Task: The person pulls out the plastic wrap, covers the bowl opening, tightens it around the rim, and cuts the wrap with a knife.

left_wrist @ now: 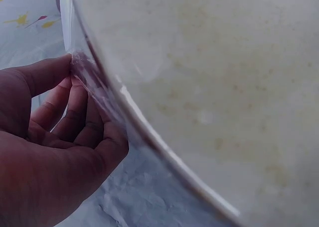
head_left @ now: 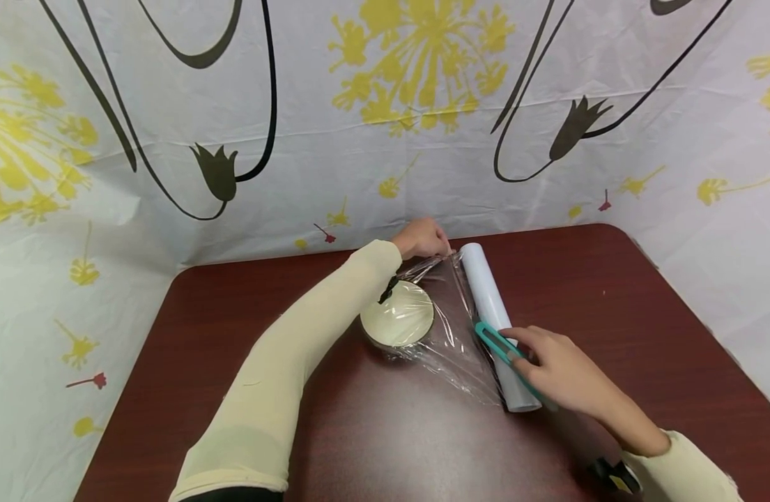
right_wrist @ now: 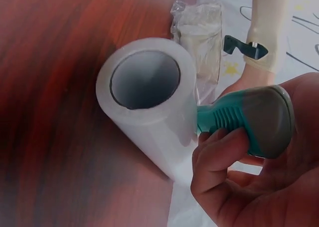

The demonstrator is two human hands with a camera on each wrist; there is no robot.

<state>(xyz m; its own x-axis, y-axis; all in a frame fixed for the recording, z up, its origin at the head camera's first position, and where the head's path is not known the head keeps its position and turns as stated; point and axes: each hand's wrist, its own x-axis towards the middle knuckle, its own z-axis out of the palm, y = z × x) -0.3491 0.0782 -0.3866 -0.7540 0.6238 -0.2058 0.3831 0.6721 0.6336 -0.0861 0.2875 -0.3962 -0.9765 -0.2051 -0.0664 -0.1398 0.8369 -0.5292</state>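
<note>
My left hand (head_left: 424,238) pinches the far corner of a sheet of clear cling film (head_left: 447,296) between thumb and fingertips. The film stretches from a white roll (head_left: 487,289) and lies over a round, pale bowl (head_left: 397,315). In the left wrist view, the bowl (left_wrist: 214,87) fills most of the picture beside the hand. My right hand (head_left: 563,369) grips a teal utility knife (head_left: 496,341) with a grey end (right_wrist: 269,119). Its front end meets the film along the roll's left side; the blade cannot be made out. The roll's hollow core shows in the right wrist view.
A dark red-brown table (head_left: 585,307) with rounded corners carries everything. Behind it hangs a white sheet (head_left: 309,90) with yellow and dark floral prints. A black wrist strap (head_left: 387,289) on the left sleeve hangs over the bowl.
</note>
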